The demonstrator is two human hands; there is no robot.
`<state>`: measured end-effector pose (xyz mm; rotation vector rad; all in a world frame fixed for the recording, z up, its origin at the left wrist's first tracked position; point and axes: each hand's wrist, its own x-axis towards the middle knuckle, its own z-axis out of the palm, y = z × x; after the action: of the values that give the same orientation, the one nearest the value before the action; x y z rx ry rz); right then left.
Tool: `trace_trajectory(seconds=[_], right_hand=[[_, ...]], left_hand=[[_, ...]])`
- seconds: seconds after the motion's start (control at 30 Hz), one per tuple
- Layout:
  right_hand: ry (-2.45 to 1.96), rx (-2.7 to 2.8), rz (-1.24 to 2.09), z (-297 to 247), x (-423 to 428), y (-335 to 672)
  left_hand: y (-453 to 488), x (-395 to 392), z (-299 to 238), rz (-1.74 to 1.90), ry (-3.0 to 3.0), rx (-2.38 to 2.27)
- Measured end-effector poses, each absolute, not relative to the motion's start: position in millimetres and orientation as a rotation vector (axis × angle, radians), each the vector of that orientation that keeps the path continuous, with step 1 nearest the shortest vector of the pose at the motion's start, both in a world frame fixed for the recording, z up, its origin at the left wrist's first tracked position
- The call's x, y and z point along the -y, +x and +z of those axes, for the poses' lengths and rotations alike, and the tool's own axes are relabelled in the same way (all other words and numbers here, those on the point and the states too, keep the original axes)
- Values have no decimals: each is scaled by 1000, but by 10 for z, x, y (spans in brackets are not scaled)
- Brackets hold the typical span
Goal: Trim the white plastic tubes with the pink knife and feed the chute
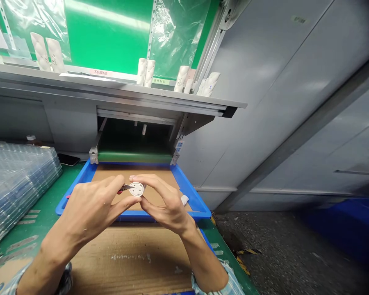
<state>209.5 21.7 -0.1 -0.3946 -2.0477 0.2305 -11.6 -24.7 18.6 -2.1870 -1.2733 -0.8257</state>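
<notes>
A white round plastic part (137,189) sits pinched in the fingers of the right hand (166,205), its edge touching a small knife (126,187) gripped closely in the fingers of the left hand (89,209). Beneath the fingers lies a cardboard-lined blue tray (197,203) on the green desk (27,233).

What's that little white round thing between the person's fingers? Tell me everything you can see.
This short white round part looks like plastic, its face dotted with small dark holes. It is held up, face toward the viewer, between the right hand and the thumb of the left hand, above a blue plastic tray. A slim metal blade touches its left edge.
</notes>
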Motion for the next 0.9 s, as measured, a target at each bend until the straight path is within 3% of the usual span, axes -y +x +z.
trace_trajectory(seconds=[0.27,0.63,0.9], right_hand=[[-374,2026,186,-39,-257,2109],[-395,1971,490,-93,-239,2045],[-463,1908,369,-123,-278,2019]], left_hand=[[-125,229,156,-781,-2315,1300],[-145,214,197,-1206,-2508,1282],[-80,192,210,-1159,-2420,1108]])
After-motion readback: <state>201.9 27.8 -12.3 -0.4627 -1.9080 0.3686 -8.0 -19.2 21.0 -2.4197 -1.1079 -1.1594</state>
